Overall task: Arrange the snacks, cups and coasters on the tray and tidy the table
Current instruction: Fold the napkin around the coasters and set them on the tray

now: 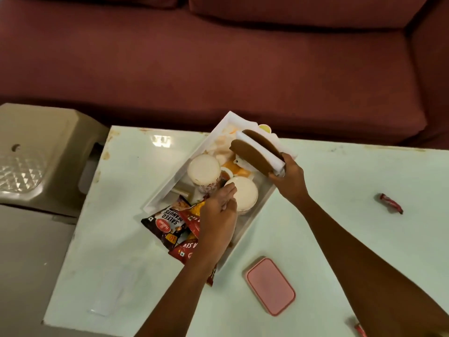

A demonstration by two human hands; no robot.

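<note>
A white rectangular tray point(159, 197) lies slantwise on the pale table. In it stand two upturned paper cups, one at the left point(203, 171) and one at the right point(244, 193). Snack packets lie over its near end: a black salted peanuts bag point(167, 221) and red sev packets point(185, 251). My right hand point(289, 175) is shut on a stack of brown and white coasters point(256, 152), held on edge above the tray's far end. My left hand point(218, 212) rests over the red packets, its fingertips touching the right cup's rim.
A pink lidded box point(270, 285) lies on the table near me. A red candy wrapper point(391, 203) lies at the right, another red wrapper point(359, 330) at the bottom edge. A beige plastic stool point(36, 152) stands left of the table. A maroon sofa point(218, 57) runs behind.
</note>
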